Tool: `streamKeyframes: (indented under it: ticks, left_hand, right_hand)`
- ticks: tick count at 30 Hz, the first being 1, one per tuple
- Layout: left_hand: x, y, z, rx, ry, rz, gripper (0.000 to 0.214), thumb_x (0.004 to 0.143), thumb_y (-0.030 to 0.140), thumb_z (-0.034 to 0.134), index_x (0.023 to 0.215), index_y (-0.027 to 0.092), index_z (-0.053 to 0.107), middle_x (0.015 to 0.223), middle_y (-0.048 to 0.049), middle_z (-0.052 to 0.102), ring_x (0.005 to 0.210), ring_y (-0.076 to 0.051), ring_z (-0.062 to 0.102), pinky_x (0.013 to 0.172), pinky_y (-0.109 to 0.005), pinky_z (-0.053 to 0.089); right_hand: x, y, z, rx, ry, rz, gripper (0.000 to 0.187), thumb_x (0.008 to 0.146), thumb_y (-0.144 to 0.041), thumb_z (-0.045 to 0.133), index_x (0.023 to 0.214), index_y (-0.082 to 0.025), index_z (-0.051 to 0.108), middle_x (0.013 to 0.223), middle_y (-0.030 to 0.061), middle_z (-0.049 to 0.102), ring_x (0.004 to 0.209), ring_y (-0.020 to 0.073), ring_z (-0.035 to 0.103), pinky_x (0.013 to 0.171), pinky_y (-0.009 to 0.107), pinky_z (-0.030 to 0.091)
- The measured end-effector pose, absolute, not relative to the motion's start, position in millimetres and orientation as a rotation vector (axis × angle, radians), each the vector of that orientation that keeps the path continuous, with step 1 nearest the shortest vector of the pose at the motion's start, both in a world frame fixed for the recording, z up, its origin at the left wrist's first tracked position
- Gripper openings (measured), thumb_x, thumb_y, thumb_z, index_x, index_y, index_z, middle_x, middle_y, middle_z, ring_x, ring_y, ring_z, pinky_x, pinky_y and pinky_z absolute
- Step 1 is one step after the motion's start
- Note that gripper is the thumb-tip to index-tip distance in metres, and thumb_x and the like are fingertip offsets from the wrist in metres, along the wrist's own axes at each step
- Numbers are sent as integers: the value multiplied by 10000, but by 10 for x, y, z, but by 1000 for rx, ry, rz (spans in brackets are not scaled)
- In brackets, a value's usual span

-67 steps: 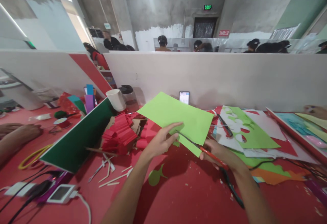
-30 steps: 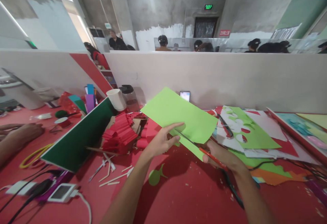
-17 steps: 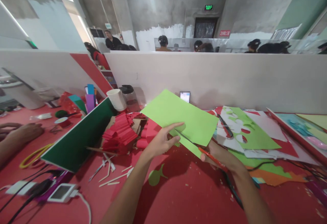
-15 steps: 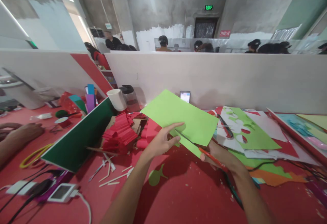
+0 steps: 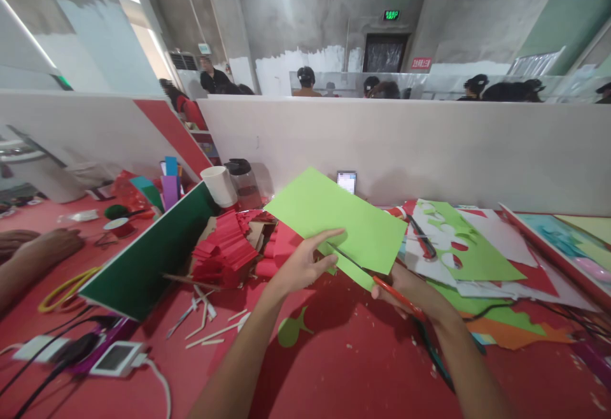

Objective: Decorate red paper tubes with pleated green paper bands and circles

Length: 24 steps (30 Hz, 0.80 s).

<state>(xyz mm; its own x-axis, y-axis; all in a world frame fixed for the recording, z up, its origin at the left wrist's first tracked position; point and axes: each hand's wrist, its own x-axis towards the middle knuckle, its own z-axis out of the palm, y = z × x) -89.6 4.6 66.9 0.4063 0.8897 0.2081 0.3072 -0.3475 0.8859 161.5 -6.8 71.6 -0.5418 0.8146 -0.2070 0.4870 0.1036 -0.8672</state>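
A sheet of light green paper (image 5: 334, 209) is held up over the red table. My left hand (image 5: 305, 263) pinches its lower edge, with the fingers on top and the thumb beneath. My right hand (image 5: 398, 288) grips red-handled scissors (image 5: 398, 295). Their blades lie along the paper's near edge, and the tip reaches close to my left fingers. A narrow strip (image 5: 352, 270) of the same green hangs on the near side of the blades. How far the cut runs under my fingers is hidden. A round green paper scrap (image 5: 287, 332) lies on the table below.
Red folded paper (image 5: 223, 244) and a leaning dark green board (image 5: 147, 256) stand left, with white sticks (image 5: 210, 333) and a cabled white device (image 5: 117, 360) nearer. Cut sheets (image 5: 470, 241) and a box cutter (image 5: 424, 241) lie right. Another person's hand (image 5: 60, 247) rests far left.
Almost nothing differs. The scissors and my right hand have shifted very slightly, while my left hand and the green sheet stay in place.
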Motion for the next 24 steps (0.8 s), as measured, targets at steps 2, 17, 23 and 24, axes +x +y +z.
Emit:
streamKeyframes:
  ticks: [2, 17, 23, 24]
  left_hand:
    - [-895, 47, 674, 1878, 1030, 931, 512, 923, 401, 543, 1411, 290, 434, 1212, -87, 614, 574, -95, 521, 536, -235, 449]
    - [-980, 54, 720, 1962, 1071, 1021, 389, 934, 410, 506, 1267, 219, 576, 1080, -79, 678, 1011, -249, 621, 813, -361, 523]
    - [-987, 61, 711, 1972, 1096, 1019, 388, 923, 386, 531, 1283, 246, 565, 1113, -72, 672, 1058, -258, 606, 836, -386, 515]
    - [-983, 60, 706, 1973, 1094, 1021, 391, 922, 385, 534, 1287, 247, 563, 1108, -72, 674, 1058, -260, 606, 837, -389, 514]
  right_hand:
    - [1628, -53, 674, -1261, -2049, 1431, 290, 811, -440, 637, 958, -196, 585, 715, -9, 608, 375, 60, 377, 371, 212, 359]
    - [1679, -43, 675, -1292, -1994, 1461, 293, 764, -326, 647, 1015, -194, 570, 773, -7, 643, 362, 41, 352, 350, 196, 330]
    - [1681, -40, 711, -1275, -2085, 1393, 54, 767, -240, 579, 789, -196, 558, 646, -38, 514, 409, 65, 347, 375, 204, 312]
    - [1679, -39, 720, -1250, -2091, 1385, 70, 755, -230, 586, 813, -201, 559, 645, -38, 514, 424, 75, 357, 387, 209, 322]
